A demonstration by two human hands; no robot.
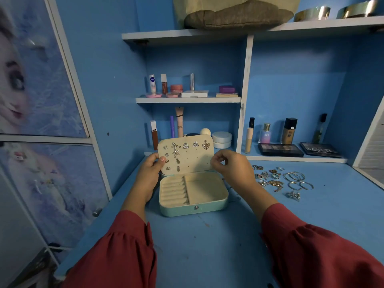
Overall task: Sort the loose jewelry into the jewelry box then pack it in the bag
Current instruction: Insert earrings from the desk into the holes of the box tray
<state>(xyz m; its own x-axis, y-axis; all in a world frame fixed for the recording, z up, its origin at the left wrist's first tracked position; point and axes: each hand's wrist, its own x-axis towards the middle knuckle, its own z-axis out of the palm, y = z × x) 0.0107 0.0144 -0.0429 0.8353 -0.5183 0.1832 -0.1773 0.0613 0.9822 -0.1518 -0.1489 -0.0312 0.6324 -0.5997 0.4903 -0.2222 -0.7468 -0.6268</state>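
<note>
A mint-green jewelry box (194,208) stands open on the blue desk. Its cream lid panel (195,161) is upright and carries several earrings (178,149) pinned in its holes. The tray below has ring rolls on the left and an empty compartment on the right. My left hand (150,173) holds the lid's left edge, thumb on the front. My right hand (230,166) is at the lid's right edge with fingers curled in a pinch; whatever it pinches is too small to see. Loose jewelry (276,178) lies on the desk to the right. A fabric bag (239,16) sits on the top shelf.
Makeup bottles (288,130) and palettes (280,149) line the low ledge behind the loose jewelry. Cosmetics (176,88) fill the shelves behind the box. Two gold bangles (313,13) sit on the top shelf. A cabinet door (41,80) bounds the desk's left side.
</note>
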